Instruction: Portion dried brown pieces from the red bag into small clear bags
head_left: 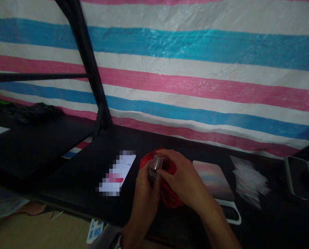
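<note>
My left hand (146, 186) is closed around a small clear plastic container (157, 164), which is held upright and looks dark inside. From the right, my right hand (176, 169) reaches over the same container, its fingertips at the rim and its thumb against the side. Under and behind both hands lies an opened red plastic bag (171, 199) with something dark in its mouth. My hands hide part of the bag and the lower part of the container.
Right of my hands is a flat device with a shiny plate (214, 180). Beyond it lie clear plastic bags (249, 181) and a phone (301, 178). A lit, partly blurred screen (118, 174) lies left on the black table (74, 176). A black metal post (89, 65) stands before striped sheeting (196, 45).
</note>
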A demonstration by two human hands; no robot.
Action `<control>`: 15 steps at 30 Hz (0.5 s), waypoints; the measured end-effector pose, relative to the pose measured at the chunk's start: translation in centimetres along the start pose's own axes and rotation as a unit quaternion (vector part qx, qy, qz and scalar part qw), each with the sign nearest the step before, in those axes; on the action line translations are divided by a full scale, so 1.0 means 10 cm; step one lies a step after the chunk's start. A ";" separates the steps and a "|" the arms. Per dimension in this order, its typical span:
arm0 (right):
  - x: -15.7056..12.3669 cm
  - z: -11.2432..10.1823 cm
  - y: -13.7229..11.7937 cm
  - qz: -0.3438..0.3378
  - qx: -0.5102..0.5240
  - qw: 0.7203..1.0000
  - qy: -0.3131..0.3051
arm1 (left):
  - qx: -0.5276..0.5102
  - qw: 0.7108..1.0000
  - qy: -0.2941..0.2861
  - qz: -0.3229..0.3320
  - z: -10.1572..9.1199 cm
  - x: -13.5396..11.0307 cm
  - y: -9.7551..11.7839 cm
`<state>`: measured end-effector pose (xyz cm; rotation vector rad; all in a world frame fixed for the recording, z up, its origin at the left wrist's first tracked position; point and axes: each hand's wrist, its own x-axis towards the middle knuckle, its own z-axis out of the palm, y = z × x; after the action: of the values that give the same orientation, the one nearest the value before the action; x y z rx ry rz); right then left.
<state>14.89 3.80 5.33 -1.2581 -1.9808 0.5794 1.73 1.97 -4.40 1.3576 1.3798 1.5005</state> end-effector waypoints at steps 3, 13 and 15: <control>0.00 -0.04 0.05 -0.001 0.009 0.999 0.046 | 0.009 1.000 0.011 0.002 -0.04 0.04 0.05; -0.03 -0.15 0.26 0.060 -0.152 0.986 -0.020 | 0.020 0.999 0.023 0.018 -0.25 0.11 0.14; -0.02 -0.10 0.31 0.071 -0.232 0.969 -0.042 | 0.030 0.999 0.037 0.010 -0.25 0.06 0.15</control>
<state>17.56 4.97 3.79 -1.6908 -2.1873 0.2407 -0.58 1.60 -2.51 1.3686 1.4723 1.5481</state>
